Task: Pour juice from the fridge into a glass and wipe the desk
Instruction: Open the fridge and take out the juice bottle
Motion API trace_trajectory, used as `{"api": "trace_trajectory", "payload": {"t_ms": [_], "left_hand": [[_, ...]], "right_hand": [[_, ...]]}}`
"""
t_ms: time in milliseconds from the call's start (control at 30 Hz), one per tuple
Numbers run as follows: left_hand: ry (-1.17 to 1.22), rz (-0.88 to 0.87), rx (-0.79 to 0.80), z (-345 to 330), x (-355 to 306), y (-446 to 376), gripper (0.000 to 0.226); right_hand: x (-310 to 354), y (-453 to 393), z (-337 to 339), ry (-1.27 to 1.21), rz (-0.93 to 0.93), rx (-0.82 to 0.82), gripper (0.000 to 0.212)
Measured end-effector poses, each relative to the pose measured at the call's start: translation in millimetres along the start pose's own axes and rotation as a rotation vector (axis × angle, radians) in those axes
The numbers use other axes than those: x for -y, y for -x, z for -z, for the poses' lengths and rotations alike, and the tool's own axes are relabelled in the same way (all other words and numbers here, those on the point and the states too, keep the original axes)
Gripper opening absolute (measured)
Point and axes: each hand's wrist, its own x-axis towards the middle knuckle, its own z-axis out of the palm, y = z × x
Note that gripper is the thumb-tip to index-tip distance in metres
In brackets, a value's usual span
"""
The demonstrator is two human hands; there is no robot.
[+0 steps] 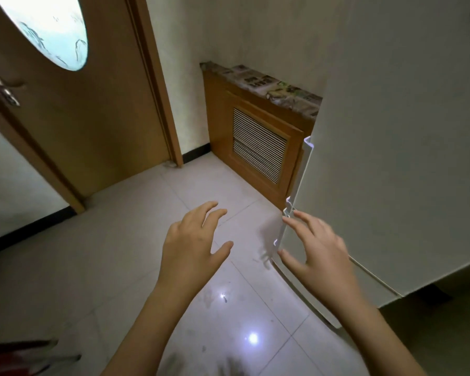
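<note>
The fridge [407, 158] is big and white. It stands tall on the right side, on the floor. Its doors are shut. The edge of the doors has a long white strip with grooves to pull on. No juice or glass can be seen, because the fridge is closed.

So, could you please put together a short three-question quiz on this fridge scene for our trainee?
1. True or false: the left hand holds a glass.
2. Which hand is nearer the fridge door edge? A left, B right.
3. Fill in: the slatted vent is set in a wooden ____ beside the fridge.

Key: 1 false, both hands are open and hold nothing. 2 B, the right hand reaches at the door edge. 3 cabinet.
</note>
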Motion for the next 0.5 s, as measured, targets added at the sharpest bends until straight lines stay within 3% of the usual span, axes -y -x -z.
{"api": "trace_trajectory", "payload": {"t_ms": [233,500], "left_hand": [[0.022,-0.046,0.062,-27,69,-85,0.053],[0.058,-0.291,0.174,-55,142,-216,0.054]], "right_hand": [[19,-89,-39,0.031,-0.052,0.015,0.052],[42,-182,-71,0.086,-0.342,-0.067,0.049]]}}
